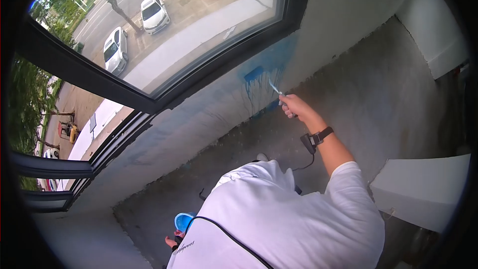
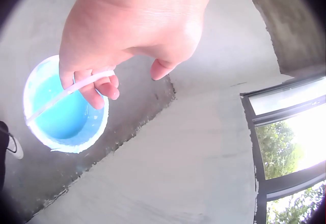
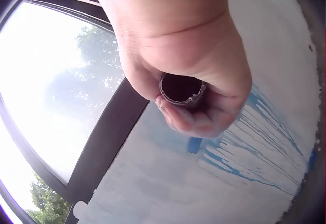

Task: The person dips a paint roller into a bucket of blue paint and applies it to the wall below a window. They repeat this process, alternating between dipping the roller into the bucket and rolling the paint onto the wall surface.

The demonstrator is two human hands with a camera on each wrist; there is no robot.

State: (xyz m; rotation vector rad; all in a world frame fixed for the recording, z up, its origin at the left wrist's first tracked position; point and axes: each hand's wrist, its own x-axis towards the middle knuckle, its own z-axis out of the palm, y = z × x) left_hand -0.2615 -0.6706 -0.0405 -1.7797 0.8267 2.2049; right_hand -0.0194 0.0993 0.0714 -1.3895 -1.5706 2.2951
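Right hand (image 1: 294,107): the grip is clamped round the handle of a painting tool (image 1: 274,86), whose pale, curved far end stands before the wall (image 1: 209,102), near a blue patch (image 1: 254,73) with streaks running down from it. Whether that end touches the wall cannot be made out. In the right wrist view the handle shows only as a dark, hollow end within the curled fingers; the rest is hidden behind the hand.

Left hand (image 2: 132,25): the grip is hooked round the pale bail (image 2: 71,87) of a bucket (image 2: 71,148) holding light-blue liquid (image 2: 63,114). Part of the bucket's rim is covered by the hand, and its base is out of sight. In the head view this hand and the bucket appear low at left, partly masked by the white shirt (image 1: 298,209) and a black cable (image 1: 231,241).

The dark window frame (image 1: 155,104) borders the wall above; a shoe (image 2: 16,147) is cut off at the left wrist view's edge.
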